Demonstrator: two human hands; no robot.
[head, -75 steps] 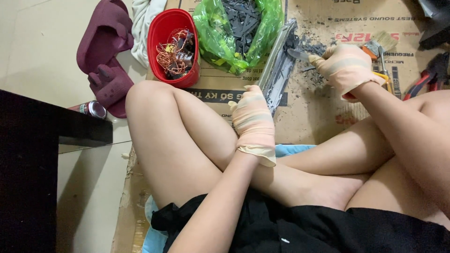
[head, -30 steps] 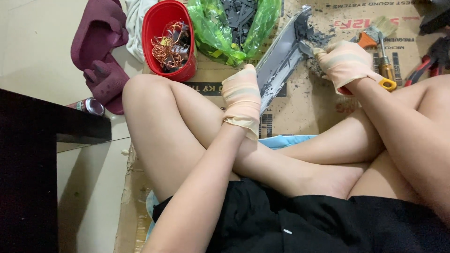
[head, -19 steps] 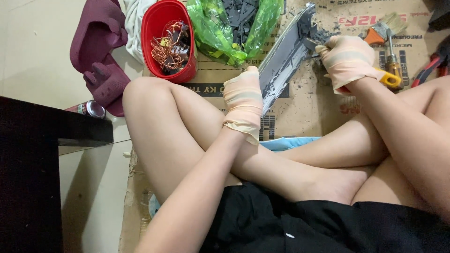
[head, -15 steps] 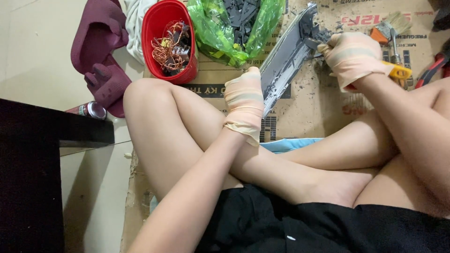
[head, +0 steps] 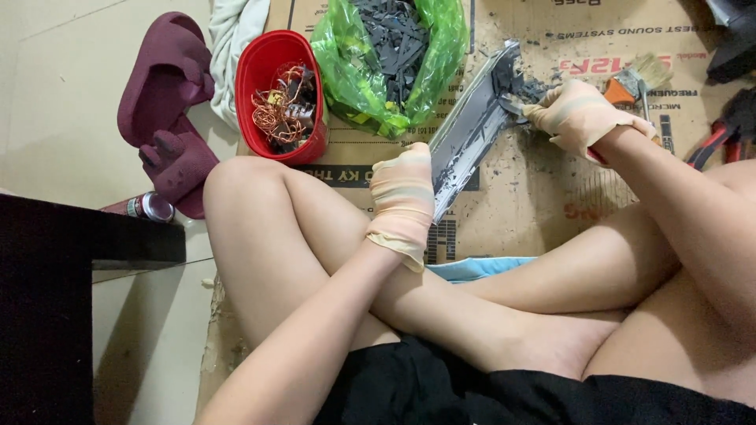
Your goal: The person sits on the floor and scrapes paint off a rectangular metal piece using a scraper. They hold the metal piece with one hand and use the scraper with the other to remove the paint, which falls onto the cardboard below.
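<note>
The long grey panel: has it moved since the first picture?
Yes. The long grey panel, gripped by both gloved hands, was lifted from flat on the cardboard; its upper end now reaches toward the green bag.

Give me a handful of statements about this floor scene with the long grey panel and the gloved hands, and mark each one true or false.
1. Both hands wear pale gloves. True: the left hand and the right hand are both gloved.
2. The left hand holds the near end of the long grey panel. True.
3. The red tub is filled with water. False: it holds tangled copper-coloured wire and small parts.
4. The green plastic bag holds dark scrap pieces. True.
5. The maroon slippers lie on the cardboard sheet. False: they lie on the pale floor, left of it.
6. The paintbrush is in the left hand. False: it lies on the cardboard beside the right hand.
</note>
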